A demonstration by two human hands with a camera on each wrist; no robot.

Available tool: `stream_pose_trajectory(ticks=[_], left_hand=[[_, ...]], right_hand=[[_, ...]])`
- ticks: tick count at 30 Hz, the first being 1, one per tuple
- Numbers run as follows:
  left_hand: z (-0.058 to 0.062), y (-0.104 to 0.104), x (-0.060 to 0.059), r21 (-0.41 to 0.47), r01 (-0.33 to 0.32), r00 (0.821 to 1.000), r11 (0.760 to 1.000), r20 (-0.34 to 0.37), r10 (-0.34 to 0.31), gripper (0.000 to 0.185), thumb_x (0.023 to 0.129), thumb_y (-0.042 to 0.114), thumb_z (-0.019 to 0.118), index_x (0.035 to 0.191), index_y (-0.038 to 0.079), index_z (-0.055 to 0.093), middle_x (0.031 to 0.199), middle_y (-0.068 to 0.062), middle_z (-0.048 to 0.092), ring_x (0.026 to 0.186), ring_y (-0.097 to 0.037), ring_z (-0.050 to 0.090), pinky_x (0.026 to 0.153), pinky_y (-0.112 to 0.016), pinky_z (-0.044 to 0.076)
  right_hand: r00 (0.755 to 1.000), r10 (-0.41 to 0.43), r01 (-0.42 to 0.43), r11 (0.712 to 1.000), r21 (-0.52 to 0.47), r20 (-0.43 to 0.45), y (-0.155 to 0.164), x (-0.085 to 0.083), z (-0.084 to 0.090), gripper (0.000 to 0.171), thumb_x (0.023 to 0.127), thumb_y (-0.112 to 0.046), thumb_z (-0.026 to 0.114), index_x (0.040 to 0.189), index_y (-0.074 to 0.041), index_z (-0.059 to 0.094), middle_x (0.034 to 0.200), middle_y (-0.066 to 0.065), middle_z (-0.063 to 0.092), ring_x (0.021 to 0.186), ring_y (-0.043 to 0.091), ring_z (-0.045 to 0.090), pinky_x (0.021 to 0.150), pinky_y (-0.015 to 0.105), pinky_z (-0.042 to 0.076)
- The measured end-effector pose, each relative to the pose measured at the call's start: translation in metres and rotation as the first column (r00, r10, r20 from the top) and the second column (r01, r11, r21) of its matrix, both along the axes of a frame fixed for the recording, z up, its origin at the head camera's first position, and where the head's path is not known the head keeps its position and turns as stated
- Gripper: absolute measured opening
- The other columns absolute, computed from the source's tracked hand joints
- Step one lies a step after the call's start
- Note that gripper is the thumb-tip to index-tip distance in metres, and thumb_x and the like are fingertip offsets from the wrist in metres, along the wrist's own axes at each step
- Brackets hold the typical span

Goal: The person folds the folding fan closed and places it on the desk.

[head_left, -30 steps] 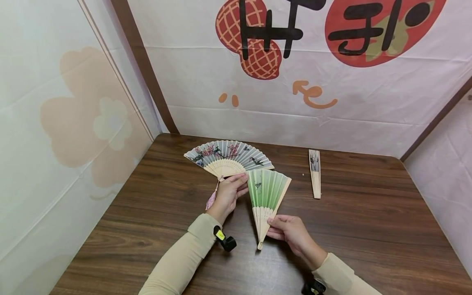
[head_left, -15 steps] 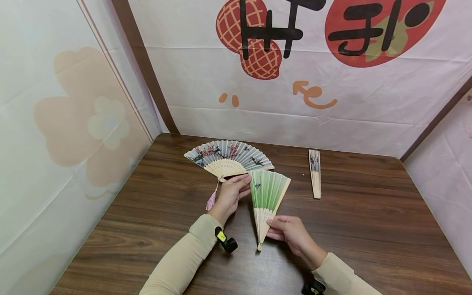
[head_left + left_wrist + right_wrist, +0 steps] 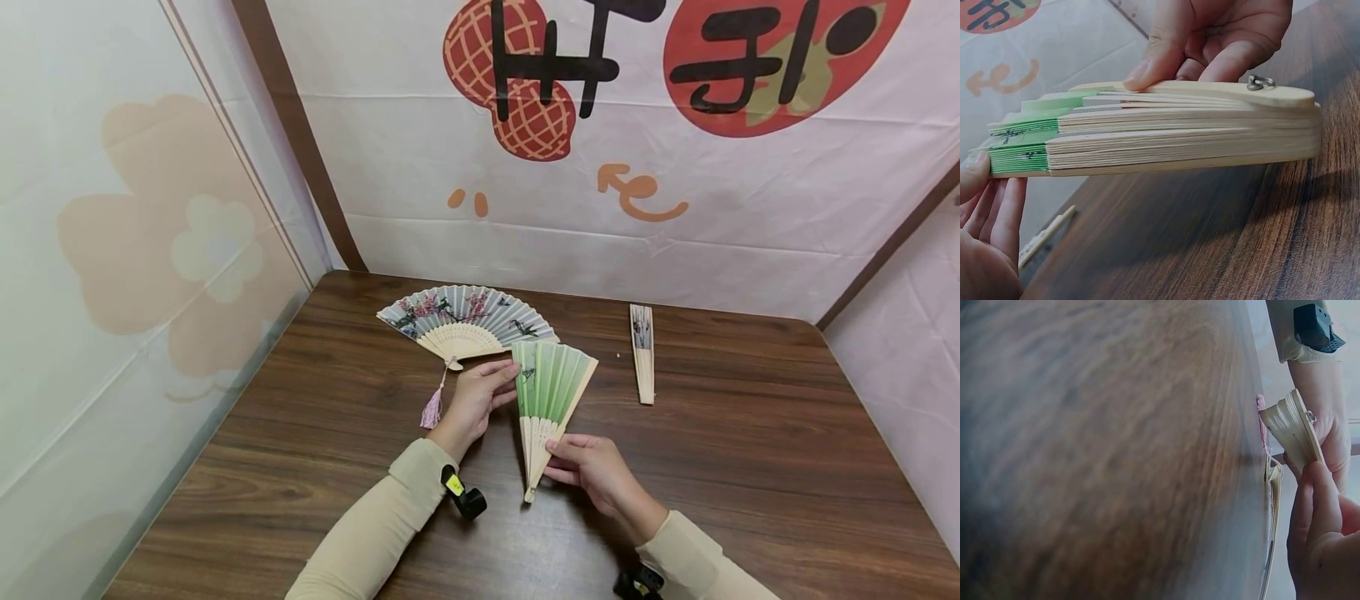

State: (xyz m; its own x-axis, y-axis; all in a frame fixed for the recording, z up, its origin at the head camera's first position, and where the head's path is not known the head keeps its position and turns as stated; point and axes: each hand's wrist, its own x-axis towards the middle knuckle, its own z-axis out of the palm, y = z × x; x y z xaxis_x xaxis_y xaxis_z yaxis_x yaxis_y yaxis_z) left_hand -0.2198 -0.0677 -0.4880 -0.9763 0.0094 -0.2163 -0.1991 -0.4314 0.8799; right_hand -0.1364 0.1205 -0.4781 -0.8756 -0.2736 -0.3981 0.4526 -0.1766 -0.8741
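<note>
While pinching green folding fan (image 3: 553,390) with left hand (image 3: 478,398) at leaf edge (image 3: 522,400), right hand (image 3: 596,471) nearer pivot (image 3: 1262,82), note long axis pointing forward.

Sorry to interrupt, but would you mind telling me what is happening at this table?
A person's left hand and right hand hold a partly open green fan above the table. The left pinches its left edge; the right grips the opposite side, nearer the pivot. Farther back, a floral fan lies spread out, and a folded fan lies to its right.
</note>
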Motion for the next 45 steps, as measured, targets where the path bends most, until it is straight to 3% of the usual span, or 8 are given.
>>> stream_pose_trajectory(ticks=[8,37,45], left_hand=[[-0.0005,0.0022,-0.0001,-0.031,0.009,1.0,0.999,0.006,-0.009,0.028,0.093,-0.001,0.065,0.118,-0.014,0.062,0.081,0.005,0.073,0.073,-0.007,0.07,0.068,-0.021,0.063],[-0.0058,0.0063,0.0013,-0.076,0.032,0.999,0.997,0.013,-0.031,0.031,0.093,0.003,0.067,0.119,-0.012,0.063,0.086,0.004,0.074,0.076,-0.006,0.069,0.069,-0.019,0.062],[-0.002,0.0089,0.0061,-0.063,0.055,0.998,0.997,0.023,-0.053,0.031,0.094,0.003,0.066,0.121,-0.013,0.063,0.088,0.005,0.073,0.076,-0.006,0.069,0.069,-0.018,0.062]], right_hand=[[1.0,0.012,-0.012,1.0,0.009,0.001,-0.0008,0.0007,0.0018,0.012,0.096,-0.002,0.062,0.1,0.003,0.071,0.084,-0.002,0.071,0.082,0.01,0.07,0.081,0.028,0.064],[0.999,0.033,-0.033,0.999,0.014,0.004,-0.0021,0.0008,-0.0035,0.013,0.095,-0.001,0.063,0.102,0.008,0.07,0.084,-0.002,0.071,0.083,0.011,0.07,0.082,0.03,0.063],[0.999,0.041,-0.041,0.999,-0.001,0.013,-0.0004,-0.0013,-0.0053,0.013,0.096,-0.001,0.061,0.102,0.006,0.07,0.084,-0.002,0.071,0.082,0.011,0.07,0.083,0.029,0.063]])
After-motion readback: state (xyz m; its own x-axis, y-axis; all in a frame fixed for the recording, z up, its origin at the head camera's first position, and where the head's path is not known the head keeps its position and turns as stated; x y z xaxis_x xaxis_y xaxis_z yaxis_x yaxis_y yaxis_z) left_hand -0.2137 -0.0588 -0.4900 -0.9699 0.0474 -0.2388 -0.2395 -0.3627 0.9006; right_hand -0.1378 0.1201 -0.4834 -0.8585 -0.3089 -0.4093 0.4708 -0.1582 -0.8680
